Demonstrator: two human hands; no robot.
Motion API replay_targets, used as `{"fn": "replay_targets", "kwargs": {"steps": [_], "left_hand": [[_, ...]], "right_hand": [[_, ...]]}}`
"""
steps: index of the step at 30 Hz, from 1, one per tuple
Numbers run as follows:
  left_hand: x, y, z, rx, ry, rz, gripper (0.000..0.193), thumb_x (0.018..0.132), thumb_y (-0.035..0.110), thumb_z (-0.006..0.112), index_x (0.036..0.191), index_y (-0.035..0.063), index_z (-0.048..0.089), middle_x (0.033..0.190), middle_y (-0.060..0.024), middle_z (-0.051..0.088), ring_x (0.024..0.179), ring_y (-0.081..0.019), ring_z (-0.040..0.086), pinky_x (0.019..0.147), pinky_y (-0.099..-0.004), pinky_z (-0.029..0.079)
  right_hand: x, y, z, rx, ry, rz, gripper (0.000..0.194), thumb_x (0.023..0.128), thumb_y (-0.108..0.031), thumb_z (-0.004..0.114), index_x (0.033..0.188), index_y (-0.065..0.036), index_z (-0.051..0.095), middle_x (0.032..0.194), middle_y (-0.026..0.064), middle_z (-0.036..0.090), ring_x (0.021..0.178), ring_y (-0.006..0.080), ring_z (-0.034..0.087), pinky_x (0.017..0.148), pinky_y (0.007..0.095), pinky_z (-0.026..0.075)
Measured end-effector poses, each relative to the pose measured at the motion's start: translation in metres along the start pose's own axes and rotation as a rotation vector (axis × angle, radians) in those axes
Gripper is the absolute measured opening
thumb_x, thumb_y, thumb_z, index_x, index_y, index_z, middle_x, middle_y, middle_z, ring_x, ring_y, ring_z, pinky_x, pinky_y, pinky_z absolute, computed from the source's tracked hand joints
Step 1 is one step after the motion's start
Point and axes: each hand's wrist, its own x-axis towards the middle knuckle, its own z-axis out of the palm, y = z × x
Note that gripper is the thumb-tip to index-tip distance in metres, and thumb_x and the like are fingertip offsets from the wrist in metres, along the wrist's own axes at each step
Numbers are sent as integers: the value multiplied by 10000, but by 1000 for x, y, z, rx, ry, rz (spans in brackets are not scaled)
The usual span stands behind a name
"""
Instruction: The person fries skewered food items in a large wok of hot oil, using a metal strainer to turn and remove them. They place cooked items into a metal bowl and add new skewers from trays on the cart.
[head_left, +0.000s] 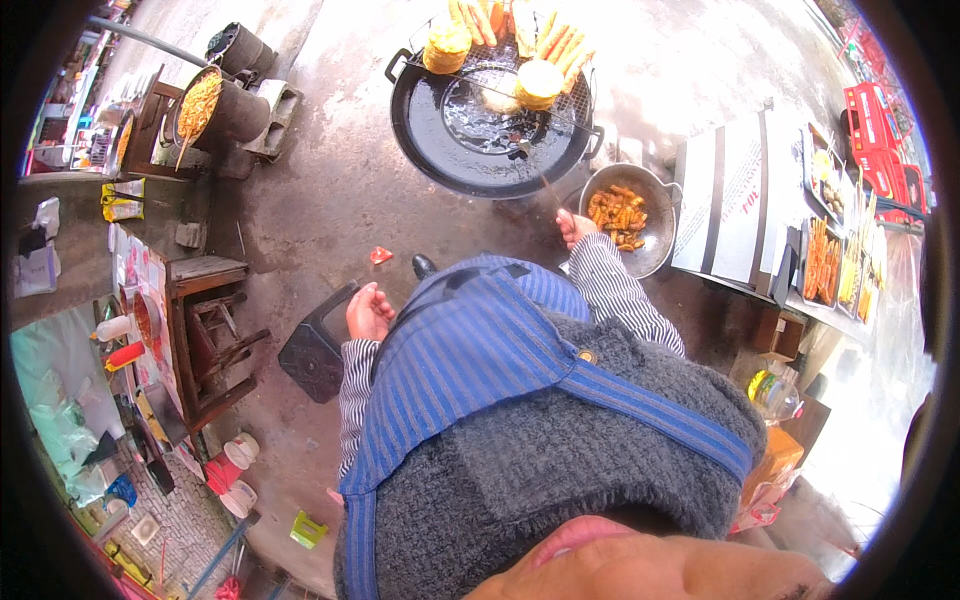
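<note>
My right hand (574, 227) grips the handle of a metal cooking utensil (551, 191), whose far end reaches over a wide black pan of oil (427, 142). Pale food (501, 96) lies in the oil under a wire rack (581, 90). Round stacks of fried food (537, 84) and long fried sticks (562, 49) rest on that rack. Beside my right hand is a metal wok (656, 240) with browned fried pieces (619, 214) in it. My left hand (369, 313) hangs above a black plastic stool (319, 352), fingers loosely curled, holding nothing.
At right, a table (720, 202) bears trays of skewers (821, 262); an oil bottle (776, 396) stands below. At left are a pot of shredded food (199, 109), a wooden table (210, 274) with squeeze bottles (124, 356), and white and red tubs (225, 472). A red scrap (380, 255) lies on the ground.
</note>
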Motion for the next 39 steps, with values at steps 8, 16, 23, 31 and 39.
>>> {"fn": "replay_targets", "kwargs": {"steps": [8, 16, 23, 31, 39], "left_hand": [[2, -4, -23, 41, 63, 42, 217, 858, 161, 537, 1028, 27, 550, 712, -27, 550, 590, -135, 499, 541, -281, 446], [-5, -3, -49, 86, 130, 58, 218, 830, 139, 585, 1003, 6, 575, 743, -48, 589, 651, -129, 550, 592, -261, 479], [-19, 4, -47, 77, 162, 71, 174, 800, 141, 623, 933, 34, 590, 732, -41, 589, 651, -133, 543, 593, -277, 469], [-15, 10, -36, 148, 174, 77, 198, 819, 145, 609, 972, 22, 583, 743, -40, 579, 648, -123, 537, 588, -270, 470], [4, 8, -42, 122, 163, 39, 226, 843, 152, 584, 1011, 0, 576, 789, -48, 584, 704, -124, 562, 611, -275, 488]], "right_hand": [[80, -3, 19, -20, 89, -127, 328, 713, -407, 703, 683, -92, 619, 567, -4, 533, 477, 98, 459, 451, 254, 352], [130, -38, 60, 267, 55, -129, 227, 681, -226, 777, 746, -58, 639, 615, 9, 591, 471, 70, 494, 392, 184, 344], [155, -66, 82, -281, 138, -191, 327, 705, -371, 724, 813, -68, 660, 659, 15, 593, 540, 114, 505, 480, 271, 378], [126, -44, 73, -322, 25, -212, 314, 796, -370, 640, 781, -56, 640, 622, 21, 569, 536, 109, 499, 508, 281, 399], [105, -22, 45, 35, -28, -100, 267, 730, -313, 714, 796, -62, 655, 573, -7, 542, 436, 74, 440, 388, 213, 329]]}}
